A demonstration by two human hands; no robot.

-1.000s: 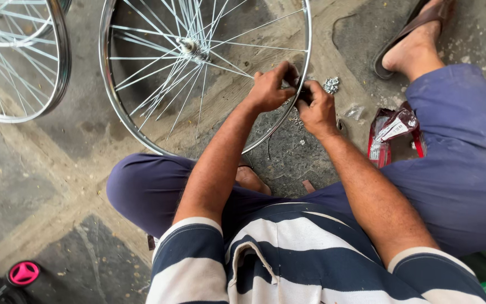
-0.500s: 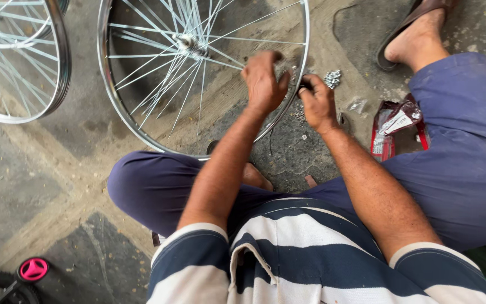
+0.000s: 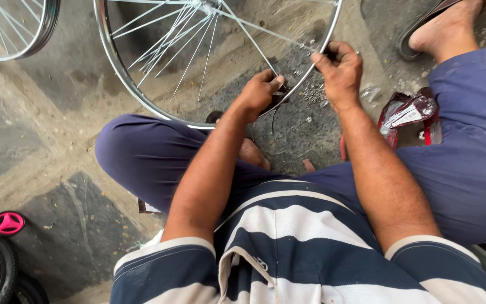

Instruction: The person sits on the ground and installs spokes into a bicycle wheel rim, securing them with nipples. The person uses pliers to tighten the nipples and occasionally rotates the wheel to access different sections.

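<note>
Person seated cross-legged on a patchy grey concrete floor point(image 3: 46, 141), in dark blue trousers and a navy-and-white striped shirt, seen from above.

Large silver spoked bicycle wheel rim point(image 3: 120, 72) lies flat on the floor just ahead of the knees; its near arc runs under both hands. Thin metal spokes point(image 3: 181, 48) fan from the hub at the top edge of view.

Left hand point(image 3: 261, 91): on the rim's near edge, fingers curled, grip closed, thumb and fingertips pinched together on something small and dark at the rim. Cannot tell what the small piece is; it is mostly hidden by the fingers.

Right hand point(image 3: 340, 70): further along the same rim, to the right and a little farther out. Grip closed on the outer end of one long spoke point(image 3: 254, 27), where that spoke meets the rim. The spoke runs taut from the hand back toward the hub.

Between the two hands, on the floor, a scatter of small silvery metal bits point(image 3: 313, 93), too small to identify.

Right of the right forearm, beside the knee: a crumpled dark red plastic packet point(image 3: 409, 110) with a white label patch.

Top right: a bare foot in a brown sandal point(image 3: 423, 25).

Top left: part of a second silver spoked wheel point(image 3: 15, 39), well apart from the hands. Bottom left corner: a small black tyre with a bright pink hub cap point(image 3: 8, 223).
</note>
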